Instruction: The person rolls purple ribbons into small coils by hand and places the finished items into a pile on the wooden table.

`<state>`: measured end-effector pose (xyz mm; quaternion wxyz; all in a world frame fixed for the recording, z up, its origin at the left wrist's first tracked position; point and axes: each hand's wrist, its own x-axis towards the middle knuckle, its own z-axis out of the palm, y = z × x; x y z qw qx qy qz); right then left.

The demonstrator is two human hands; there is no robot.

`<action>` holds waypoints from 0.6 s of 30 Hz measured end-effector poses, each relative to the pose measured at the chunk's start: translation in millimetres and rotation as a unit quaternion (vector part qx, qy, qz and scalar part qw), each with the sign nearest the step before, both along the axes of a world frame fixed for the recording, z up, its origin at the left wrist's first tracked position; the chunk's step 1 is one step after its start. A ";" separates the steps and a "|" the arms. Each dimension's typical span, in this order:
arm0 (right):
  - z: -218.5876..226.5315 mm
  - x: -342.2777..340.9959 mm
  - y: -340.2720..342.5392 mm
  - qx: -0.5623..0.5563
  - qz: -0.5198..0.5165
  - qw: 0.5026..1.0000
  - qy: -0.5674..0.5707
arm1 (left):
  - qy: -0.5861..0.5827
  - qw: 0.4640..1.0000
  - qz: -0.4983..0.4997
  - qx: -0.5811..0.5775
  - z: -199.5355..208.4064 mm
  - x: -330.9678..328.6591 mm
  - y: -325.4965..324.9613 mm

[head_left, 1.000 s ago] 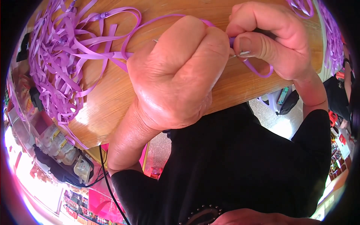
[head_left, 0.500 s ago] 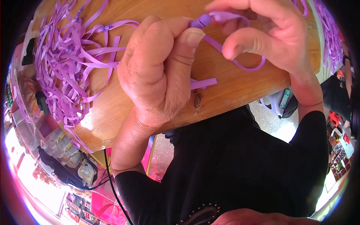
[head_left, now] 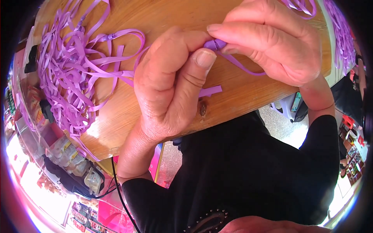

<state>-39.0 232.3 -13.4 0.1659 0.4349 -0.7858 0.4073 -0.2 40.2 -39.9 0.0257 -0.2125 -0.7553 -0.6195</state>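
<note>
My left hand (head_left: 167, 81) is closed, pinching a small purple piece (head_left: 213, 44) on a ribbon between thumb and forefinger. Whether that piece is a knot or a plastic fastener, I cannot tell. From the right my right hand (head_left: 276, 46) is closed around its other end, fingertips and thumb meeting there; they partly hide what they grip. A purple ribbon (head_left: 241, 66) runs from the piece beneath the right hand. Below my left thumb a flat ribbon end (head_left: 210, 91) sticks out over the wood. Both hands are held over the table's near part.
A tangled heap of purple ribbons (head_left: 72, 77) covers the left of the wooden table (head_left: 175, 15). More ribbons (head_left: 342, 39) hang at the far right, and ribbon loops (head_left: 301, 7) lie at the upper right. A black cable (head_left: 116, 186) drops past the table's left corner.
My right hand has moved left and its fingers have closed at the purple piece; the ribbon loop it had spread is drawn in. My left hand has shifted slightly right and down.
</note>
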 end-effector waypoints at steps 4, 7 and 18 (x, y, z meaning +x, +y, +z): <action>2.8 3.0 0.8 0.030 -0.009 0.999 -0.009 | 0.084 0.992 0.023 -0.095 2.7 -4.0 1.0; 5.6 4.3 1.4 0.053 -0.015 0.998 -0.014 | 0.122 0.980 0.019 -0.153 5.2 -5.5 -0.8; 14.4 2.8 5.7 0.115 -0.028 0.993 -0.020 | 0.115 0.993 0.022 -0.021 -12.0 -9.9 4.3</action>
